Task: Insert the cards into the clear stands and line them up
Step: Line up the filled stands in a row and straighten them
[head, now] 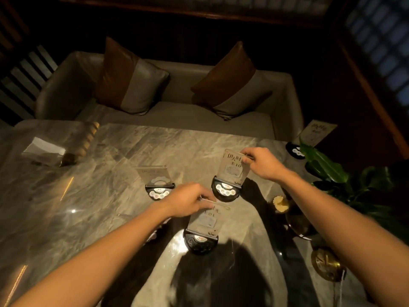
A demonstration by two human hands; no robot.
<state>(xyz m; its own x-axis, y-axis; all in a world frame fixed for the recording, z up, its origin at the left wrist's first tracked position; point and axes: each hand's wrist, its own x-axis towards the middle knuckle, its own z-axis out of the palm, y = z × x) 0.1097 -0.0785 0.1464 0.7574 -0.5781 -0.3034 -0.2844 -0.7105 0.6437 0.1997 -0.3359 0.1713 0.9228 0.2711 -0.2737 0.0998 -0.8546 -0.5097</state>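
Three clear card stands with black half-round bases stand on the marble table (110, 196). My left hand (188, 201) pinches the top edge of the nearest stand (204, 222), whose base sits at the table's front. My right hand (261, 161) pinches the top right corner of the right stand (232, 171), which holds a printed card. A third stand (155, 176) is free to the left of it, its card faint. A fourth stand (316, 134) with a card sits at the far right edge.
A tissue holder with gold trim (51, 151) sits at the table's far left. A green plant (332, 169), a small candle cup (281, 203) and a brass object (327, 264) crowd the right side. A sofa with two cushions (168, 89) lies beyond the table.
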